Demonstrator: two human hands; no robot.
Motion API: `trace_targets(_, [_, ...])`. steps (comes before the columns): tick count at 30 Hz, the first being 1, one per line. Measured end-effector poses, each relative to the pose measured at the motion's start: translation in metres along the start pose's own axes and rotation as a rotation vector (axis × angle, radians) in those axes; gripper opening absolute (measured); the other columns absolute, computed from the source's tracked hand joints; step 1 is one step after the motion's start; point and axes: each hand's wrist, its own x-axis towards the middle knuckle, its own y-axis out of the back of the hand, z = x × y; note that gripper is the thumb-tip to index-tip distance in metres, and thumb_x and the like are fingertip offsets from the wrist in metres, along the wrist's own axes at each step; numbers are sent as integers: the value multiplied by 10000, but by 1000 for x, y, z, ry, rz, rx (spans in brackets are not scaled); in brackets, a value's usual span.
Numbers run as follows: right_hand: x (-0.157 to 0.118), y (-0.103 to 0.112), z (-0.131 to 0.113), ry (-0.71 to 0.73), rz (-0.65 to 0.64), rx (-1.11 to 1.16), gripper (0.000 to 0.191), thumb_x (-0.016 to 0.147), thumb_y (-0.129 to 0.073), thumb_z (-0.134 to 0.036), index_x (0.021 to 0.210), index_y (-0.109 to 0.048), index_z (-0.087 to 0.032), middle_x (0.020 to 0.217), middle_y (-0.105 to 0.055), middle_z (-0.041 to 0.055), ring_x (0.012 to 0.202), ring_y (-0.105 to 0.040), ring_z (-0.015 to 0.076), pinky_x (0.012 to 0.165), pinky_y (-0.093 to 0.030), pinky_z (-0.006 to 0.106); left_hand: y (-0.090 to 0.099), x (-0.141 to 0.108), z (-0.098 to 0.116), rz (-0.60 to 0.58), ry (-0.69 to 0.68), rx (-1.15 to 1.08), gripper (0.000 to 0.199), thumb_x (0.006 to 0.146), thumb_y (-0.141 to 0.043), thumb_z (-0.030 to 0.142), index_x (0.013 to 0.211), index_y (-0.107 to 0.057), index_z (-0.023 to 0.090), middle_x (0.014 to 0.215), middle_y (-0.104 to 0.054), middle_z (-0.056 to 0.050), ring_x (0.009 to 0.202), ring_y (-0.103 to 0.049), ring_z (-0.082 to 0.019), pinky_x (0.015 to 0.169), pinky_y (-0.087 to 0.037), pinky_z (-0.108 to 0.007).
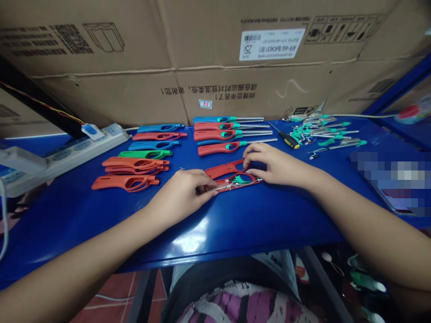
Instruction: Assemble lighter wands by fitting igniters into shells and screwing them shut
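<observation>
In front of me a red lighter shell lies in two halves. The upper half (pixel 222 169) looks bare inside. In the lower half (pixel 247 183) sit a green trigger (pixel 240 179), a clear part and a thin metal rod. My left hand (pixel 193 190) is closed, thumb and fingers pinching the clear part at the handle end of the lower half. My right hand (pixel 274 163) is bent around the front ends of both halves, its thumb by the metal rod. Its fingertips partly hide what they grip.
Several empty shells (pixel 124 181) lie at left, near a power strip (pixel 67 157). Assembled lighters (pixel 218 135) with metal rods lie at the back. Right of them are a screwdriver (pixel 288 140) and a pile of green-trigger inner parts (pixel 319 132). A cardboard box (pixel 134 96) stands behind.
</observation>
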Motion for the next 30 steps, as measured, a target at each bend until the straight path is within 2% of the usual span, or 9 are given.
trace_targets(4, [3, 0, -5, -81, 132, 19, 104, 934, -595, -255, 938, -667, -180, 971, -695, 92, 913, -644, 232, 838, -519, 395, 1, -2, -1, 68, -35, 30, 150, 923, -678, 251, 1020, -772, 185, 916, -742, -43, 724, -677, -148, 681, -534, -258])
trace_targets(6, [4, 1, -10, -174, 257, 134, 132, 930, -607, -290, 930, -675, -177, 882, -717, 71, 796, -656, 199, 745, -527, 351, 3, -3, -1, 172, -93, 91, 186, 934, -678, 298, 1066, -749, 188, 993, -740, -59, 816, -685, -173, 758, -551, -291])
trace_targets(8, [5, 3, -15, -278, 318, 339, 170, 910, -638, -333, 901, -685, -169, 792, -720, 56, 700, -656, 172, 660, -534, 313, 7, -2, 0, 287, -186, 185, 226, 939, -685, 318, 1124, -731, 195, 1116, -735, -85, 988, -672, -224, 887, -548, -364])
trace_targets(11, [6, 8, -25, -396, 240, 638, 237, 870, -699, -386, 900, -704, -151, 738, -717, 51, 636, -663, 153, 594, -557, 287, 8, 0, -1, 344, -296, 286, 286, 954, -679, 299, 1229, -696, 225, 1247, -709, -102, 1141, -617, -273, 986, -514, -457])
trace_targets(15, [6, 10, -31, -454, 58, 815, 329, 894, -677, -394, 1106, -707, -143, 750, -694, 25, 589, -654, 132, 570, -577, 283, 3, 2, -6, 296, -309, 239, 270, 1001, -602, 265, 1259, -676, 234, 1192, -721, -95, 1092, -641, -249, 955, -537, -436])
trace_targets(19, [4, 11, -27, -311, -8, 633, 349, 963, -563, -389, 1187, -692, -154, 845, -708, 41, 662, -637, 135, 591, -537, 270, -2, 3, -11, 267, -281, 225, 282, 1005, -591, 264, 1263, -669, 181, 1172, -707, -118, 1090, -634, -253, 961, -536, -434])
trace_targets(22, [1, 15, -21, -112, -26, 394, 390, 932, -630, -402, 1257, -673, -191, 1076, -717, 76, 882, -661, 184, 766, -551, 321, -3, 3, -12, 222, -217, 224, 295, 1002, -583, 263, 1273, -662, 177, 1180, -682, -120, 1090, -620, -261, 959, -533, -438])
trace_targets(25, [-2, 19, -16, 25, -68, 257, 493, 865, -723, -380, 1324, -633, -223, 1206, -676, 89, 1040, -644, 225, 903, -530, 369, -4, 3, -12, 170, -182, 197, 297, 1009, -565, 272, 1270, -660, 166, 1168, -663, -120, 1057, -611, -256, 946, -532, -429])
trace_targets(30, [-3, 17, -13, 59, -141, 207, 420, 877, -691, -290, 1279, -650, -174, 1081, -685, 80, 906, -644, 183, 803, -526, 306, -7, 3, -13, 99, -186, 155, 300, 1012, -571, 289, 1263, -661, 152, 1153, -657, -123, 1050, -601, -252, 952, -528, -426])
